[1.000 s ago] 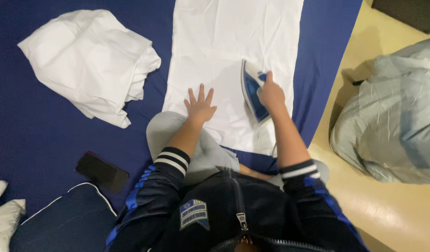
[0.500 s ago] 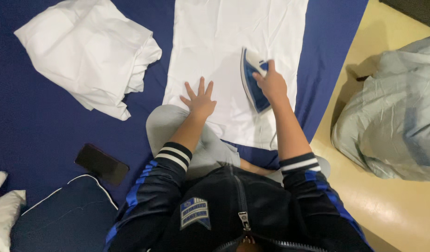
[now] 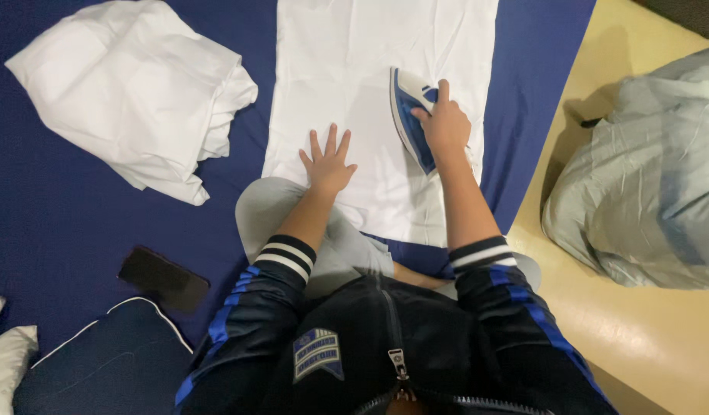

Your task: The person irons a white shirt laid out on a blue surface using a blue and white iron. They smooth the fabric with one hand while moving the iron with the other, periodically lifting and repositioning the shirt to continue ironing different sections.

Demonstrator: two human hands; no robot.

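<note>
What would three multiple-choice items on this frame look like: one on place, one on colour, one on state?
1. Where does the phone lie?
A. On the white cloth
B. On the blue cover, left of the knee
C. On the yellow floor

2. What colour is the iron?
A. Blue and white
B. Red
C. Black

3. How is the left hand?
A. Clenched
B. Holding the phone
C. Flat, fingers spread

Key: 1 B, it sits on blue; 2 A, blue body, white trim; 3 C, palm down on the white cloth. The right hand grips the iron.

left hand (image 3: 328, 163) flat, fingers spread; right hand (image 3: 444, 124) curled in a grip.
</note>
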